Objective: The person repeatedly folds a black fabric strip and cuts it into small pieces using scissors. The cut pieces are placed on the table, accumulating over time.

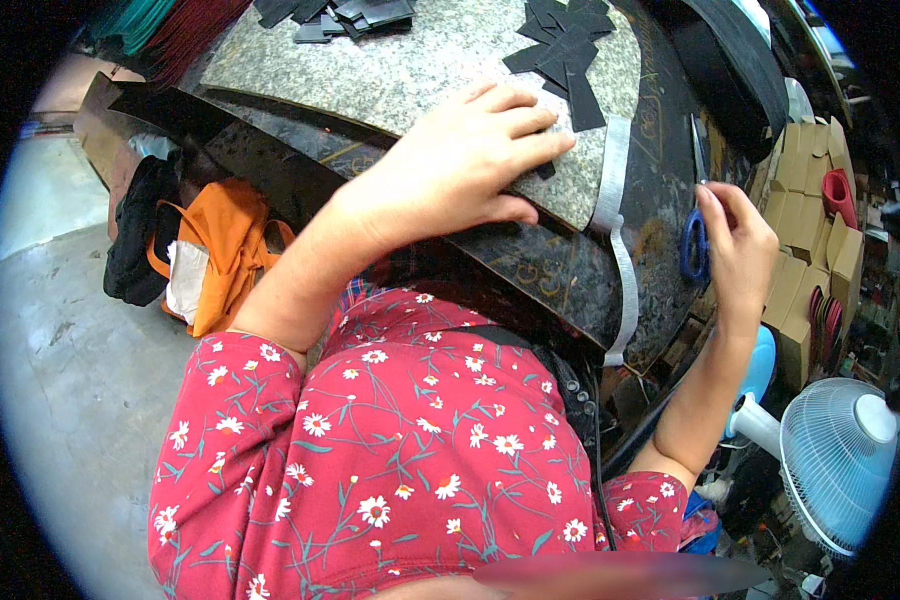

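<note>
My left hand (465, 160) lies flat on a speckled grey slab (410, 70), fingers spread, its fingertips touching a small dark strip at the slab's near edge. More black strips (565, 45) are heaped just beyond the fingers. My right hand (738, 245) hovers over the dark worktable (660, 160), fingers pinched together on something too small to make out. Blue-handled scissors (694, 235) lie on the table right beside that hand, blades pointing away. A pale grey band (618, 230) runs down over the slab's edge and the table.
A second pile of black pieces (335, 15) sits at the slab's far end. An orange bag (220, 250) and dark cloth lie on the floor at left. Cardboard boxes (805, 210) stack at right, with a pale blue fan (835, 460) below them.
</note>
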The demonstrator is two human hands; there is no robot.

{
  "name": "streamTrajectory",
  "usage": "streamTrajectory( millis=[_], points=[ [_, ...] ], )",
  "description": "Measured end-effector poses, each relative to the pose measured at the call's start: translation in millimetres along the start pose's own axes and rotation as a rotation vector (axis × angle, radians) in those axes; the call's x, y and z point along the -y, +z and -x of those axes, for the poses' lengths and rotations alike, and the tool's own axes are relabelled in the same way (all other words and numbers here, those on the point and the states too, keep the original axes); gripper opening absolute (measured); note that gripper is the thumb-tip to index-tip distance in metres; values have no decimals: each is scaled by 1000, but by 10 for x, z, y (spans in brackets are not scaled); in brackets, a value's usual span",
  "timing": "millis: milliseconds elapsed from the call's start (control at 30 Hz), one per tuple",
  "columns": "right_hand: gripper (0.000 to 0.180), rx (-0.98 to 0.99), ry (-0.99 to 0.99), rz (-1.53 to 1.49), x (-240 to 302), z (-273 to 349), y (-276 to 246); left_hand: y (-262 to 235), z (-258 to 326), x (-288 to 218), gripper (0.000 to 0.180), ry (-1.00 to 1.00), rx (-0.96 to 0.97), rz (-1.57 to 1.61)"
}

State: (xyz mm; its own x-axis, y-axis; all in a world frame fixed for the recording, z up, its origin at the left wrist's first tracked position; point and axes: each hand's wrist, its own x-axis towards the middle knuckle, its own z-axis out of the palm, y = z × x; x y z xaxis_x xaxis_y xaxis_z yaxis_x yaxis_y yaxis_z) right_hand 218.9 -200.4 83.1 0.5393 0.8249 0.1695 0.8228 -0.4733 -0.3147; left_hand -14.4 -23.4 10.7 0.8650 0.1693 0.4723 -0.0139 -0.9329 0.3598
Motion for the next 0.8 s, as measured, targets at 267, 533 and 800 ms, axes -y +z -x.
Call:
streamTrajectory(
  millis=[267,533,800],
  points=[
    [27,212,-38,-133,355,-210,544,11,184,-74,33,-50,-42,54],
    [16,117,-6,-1169,415,-326,620,-1,111,-47,16,-203,-236,381],
    [15,362,0,-1379,500,-124,732,211,-164,10,17,-672,-433,1231]
  ],
)
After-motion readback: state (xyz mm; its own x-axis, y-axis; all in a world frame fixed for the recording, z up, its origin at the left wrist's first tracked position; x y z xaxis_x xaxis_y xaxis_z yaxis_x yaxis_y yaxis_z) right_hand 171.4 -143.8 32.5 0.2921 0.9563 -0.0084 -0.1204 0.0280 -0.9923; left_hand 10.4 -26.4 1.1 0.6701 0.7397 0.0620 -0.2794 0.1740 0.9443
